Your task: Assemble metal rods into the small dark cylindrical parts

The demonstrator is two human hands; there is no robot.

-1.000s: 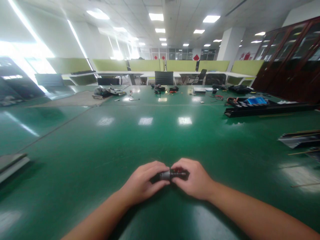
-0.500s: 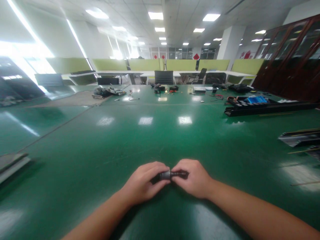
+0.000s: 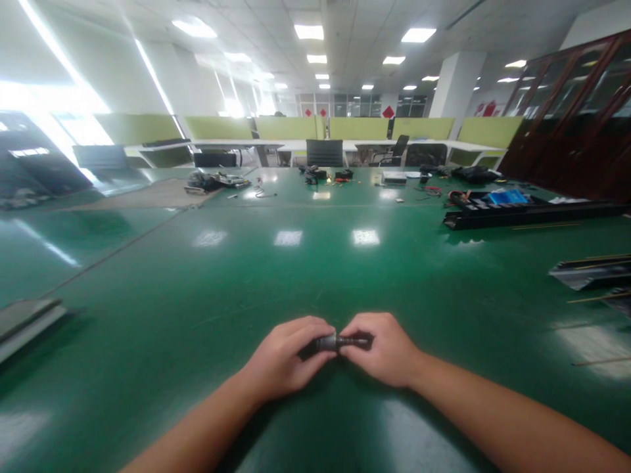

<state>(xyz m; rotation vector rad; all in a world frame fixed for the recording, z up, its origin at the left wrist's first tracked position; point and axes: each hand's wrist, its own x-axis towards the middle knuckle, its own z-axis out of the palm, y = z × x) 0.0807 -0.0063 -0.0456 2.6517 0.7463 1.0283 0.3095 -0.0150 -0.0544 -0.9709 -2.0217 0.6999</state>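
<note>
Low in the middle of the head view, my left hand (image 3: pixel 288 355) is closed round a short grey metal cylinder (image 3: pixel 326 343), thumb below and fingers above. A thin, dark, stepped shaft (image 3: pixel 352 341) points right from the cylinder's end. My right hand (image 3: pixel 382 348) is closed about this shaft, with thumb and forefinger close to the cylinder's end. The two parts lie in one line, roughly level. My left palm hides the cylinder's far end, and the exact kind of the piece cannot be made out. Both hands are just over the green tabletop (image 3: pixel 276 289).
A long black metal channel (image 3: pixel 532 213) with a blue item (image 3: pixel 507 197) lies at the back right. More metal profiles (image 3: pixel 591 270) are at the right edge, and a flat grey slab (image 3: pixel 29 325) at the left. Cables and tools (image 3: pixel 217 182) lie along the far side.
The view has shifted very slightly. Both hands keep the same hold on the cylinder and shaft, with no clear movement between them.
</note>
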